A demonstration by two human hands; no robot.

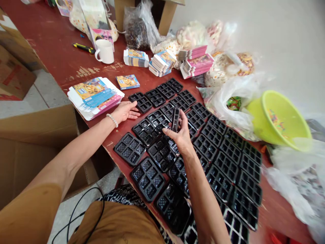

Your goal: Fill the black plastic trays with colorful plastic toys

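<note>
Rows of black plastic trays [209, 140] with small square compartments cover much of the red table. My right hand [181, 132] grips one more black tray [175, 119], tilted up on its edge above the others. My left hand [126, 112], a beaded bracelet at its wrist, has its fingers stretched out at the near edge of a black tray [140, 102] at the left end of the far row. Whether those fingertips press on the tray I cannot tell. Left of that hand lie flat printed cartons [93, 95] in a fanned pile, and beyond it a single folded box [127, 81].
Stacks of blue boxes [162, 62] and pink boxes [196, 62] stand at the back, near a white mug [104, 51] and a yellow-black cutter [83, 47]. Plastic bags and a lime-green bucket [279, 118] line the right. An open cardboard box [38, 135] stands below the left edge.
</note>
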